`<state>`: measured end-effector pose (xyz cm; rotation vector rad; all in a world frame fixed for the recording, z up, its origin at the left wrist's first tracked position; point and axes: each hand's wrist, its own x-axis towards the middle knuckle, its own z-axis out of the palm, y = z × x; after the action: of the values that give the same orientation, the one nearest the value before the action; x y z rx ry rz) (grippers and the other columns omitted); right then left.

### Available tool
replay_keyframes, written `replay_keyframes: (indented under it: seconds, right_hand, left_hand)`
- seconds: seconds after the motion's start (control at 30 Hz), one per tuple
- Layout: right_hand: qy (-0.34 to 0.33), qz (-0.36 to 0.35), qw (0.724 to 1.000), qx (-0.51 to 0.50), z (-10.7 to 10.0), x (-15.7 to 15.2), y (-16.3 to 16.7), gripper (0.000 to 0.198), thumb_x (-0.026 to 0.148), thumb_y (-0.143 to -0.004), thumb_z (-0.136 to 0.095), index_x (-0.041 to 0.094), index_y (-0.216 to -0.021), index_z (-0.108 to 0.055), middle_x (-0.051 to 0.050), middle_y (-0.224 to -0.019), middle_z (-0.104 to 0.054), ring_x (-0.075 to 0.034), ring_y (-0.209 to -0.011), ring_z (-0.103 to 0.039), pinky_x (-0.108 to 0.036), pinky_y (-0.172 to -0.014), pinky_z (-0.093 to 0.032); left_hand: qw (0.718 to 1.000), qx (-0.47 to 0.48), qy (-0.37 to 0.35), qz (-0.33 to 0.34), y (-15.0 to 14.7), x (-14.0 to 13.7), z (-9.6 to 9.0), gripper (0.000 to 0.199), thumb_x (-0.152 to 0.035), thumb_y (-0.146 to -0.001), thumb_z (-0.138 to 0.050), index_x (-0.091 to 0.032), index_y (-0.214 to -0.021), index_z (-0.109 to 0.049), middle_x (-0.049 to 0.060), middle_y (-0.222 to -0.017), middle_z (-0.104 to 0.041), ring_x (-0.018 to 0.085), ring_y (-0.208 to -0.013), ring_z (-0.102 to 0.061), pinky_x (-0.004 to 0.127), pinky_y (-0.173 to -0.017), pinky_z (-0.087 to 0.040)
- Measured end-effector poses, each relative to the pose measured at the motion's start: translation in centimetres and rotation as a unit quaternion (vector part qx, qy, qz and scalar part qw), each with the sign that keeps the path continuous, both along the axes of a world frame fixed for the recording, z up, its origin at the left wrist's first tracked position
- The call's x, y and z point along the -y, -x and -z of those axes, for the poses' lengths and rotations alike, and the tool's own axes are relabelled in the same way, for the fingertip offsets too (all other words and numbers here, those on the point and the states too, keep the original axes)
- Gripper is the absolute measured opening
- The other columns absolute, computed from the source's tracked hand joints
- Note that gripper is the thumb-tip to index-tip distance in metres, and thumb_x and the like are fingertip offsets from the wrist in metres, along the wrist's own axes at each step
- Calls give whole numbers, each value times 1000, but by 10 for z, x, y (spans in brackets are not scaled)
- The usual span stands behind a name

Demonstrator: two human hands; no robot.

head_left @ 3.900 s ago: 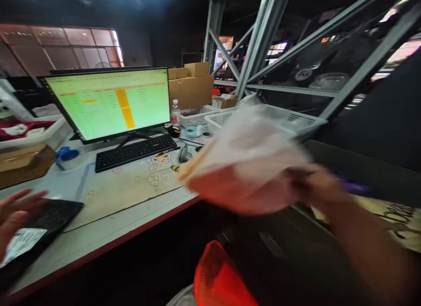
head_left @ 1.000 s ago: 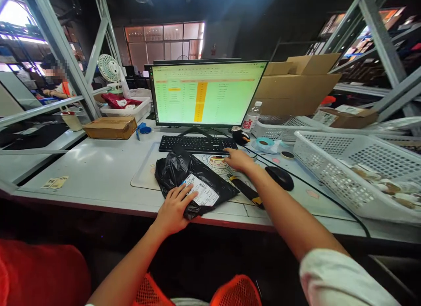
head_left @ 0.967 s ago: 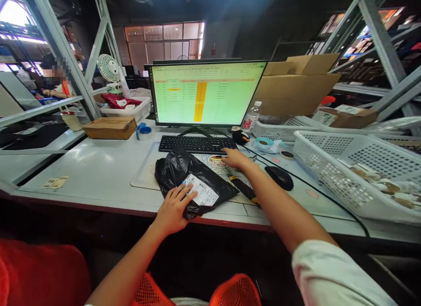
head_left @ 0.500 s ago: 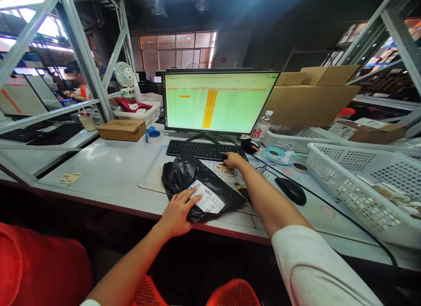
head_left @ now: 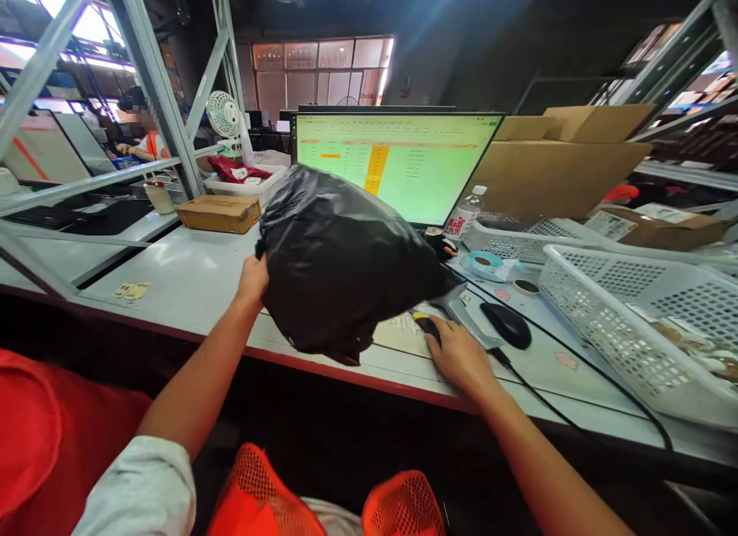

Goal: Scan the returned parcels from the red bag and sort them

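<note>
My left hand (head_left: 254, 281) grips the left edge of a black plastic mailing bag (head_left: 346, 259). The bag is raised above the desk and hides most of the keyboard and part of the screen; its label side is turned away. Low over the desk's front edge, my right hand (head_left: 461, 359) has its fingers closed on a black-and-yellow handled tool (head_left: 427, 327), whose exact kind is not clear. Just beyond that hand lies a grey barcode scanner (head_left: 470, 317) with a black cable. A black mouse (head_left: 506, 324) rests further right.
Behind the bag stands a monitor (head_left: 438, 167) showing a spreadsheet. White perforated baskets (head_left: 623, 344) and a large cardboard box (head_left: 519, 174) take up the right side. A small brown carton (head_left: 219, 213) sits at left, and a tape roll (head_left: 485, 263) and bottle (head_left: 464, 213) stand near the monitor.
My left hand has lifted the bag off the desk and turned its label out of sight. My right hand has come back from the keyboard to the black-and-yellow tool.
</note>
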<state>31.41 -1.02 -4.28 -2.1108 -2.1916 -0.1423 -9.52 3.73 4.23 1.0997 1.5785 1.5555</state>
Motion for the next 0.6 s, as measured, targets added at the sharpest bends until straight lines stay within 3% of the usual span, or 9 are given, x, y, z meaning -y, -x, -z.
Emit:
replay_keyframes:
  seconds: [0.1,0.17,0.27,0.33,0.4,0.47,0.53,0.6]
  right_hand:
    - [-28,-1,998,-50,4,-6,-6,54,33,-103,-33,7,-147,-53,-23,-128,-63,-37,-117,-62,-52,-101,-50]
    - [-54,-8,993,-101,1,-14,-11,56,34,-103,-32,6,-146,-53,-24,-131,-63,-38,-119,-62,-52,-103,-50]
    - [-81,-26,981,-174,-14,-20,-12,54,33,-100,-35,6,-141,-57,-23,-135,-63,-36,-124,-61,-50,-109,-47]
    - [-80,-49,973,-210,-31,-18,-1,53,34,-98,-39,8,-139,-59,-21,-133,-65,-35,-123,-62,-49,-108,-47]
    - [-67,-100,961,-248,-52,-10,21,52,37,-98,-42,12,-140,-59,-18,-131,-67,-33,-120,-64,-47,-106,-49]
    - [-54,-180,940,-286,-71,0,52,49,39,-99,-44,16,-141,-59,-14,-131,-68,-29,-120,-64,-44,-104,-50]
    - [-38,-265,912,-310,-80,9,84,45,38,-100,-46,19,-138,-61,-11,-128,-69,-26,-116,-65,-41,-103,-50]
    - [-20,-331,890,-313,-77,13,112,40,34,-99,-48,20,-133,-64,-9,-123,-71,-24,-112,-66,-39,-100,-51]
  left_hand:
    - [998,-34,47,15,1,8,38,41,-54,-81,-67,-13,-75,-65,4,-62,-60,21,-68,-60,30,-62,-49]
    - [996,-66,61,-27,5,22,60,31,-41,-79,-71,-12,-89,-68,11,-82,-71,29,-89,-67,38,-79,-54]
    - [970,-229,-19,-79,10,41,74,47,-31,-82,-70,-13,-126,-62,20,-133,-65,34,-129,-57,49,-112,-43]
    - [918,-384,-95,2,8,45,74,56,-35,-90,-67,-18,-142,-55,17,-150,-55,31,-143,-47,49,-123,-34]
    - [859,-482,-107,134,0,39,72,53,-40,-93,-67,-21,-141,-58,12,-151,-57,30,-146,-45,48,-124,-33]
    - [829,-514,-81,205,-9,28,71,36,-38,-94,-67,-21,-125,-69,11,-136,-68,30,-136,-55,45,-118,-40]
    - [832,-512,-70,202,-16,20,71,20,-32,-98,-61,-19,-105,-74,10,-113,-75,27,-116,-67,39,-105,-48]
    - [846,-501,-78,168,-22,18,71,26,-29,-104,-49,-19,-100,-72,9,-100,-75,24,-101,-70,33,-92,-50]
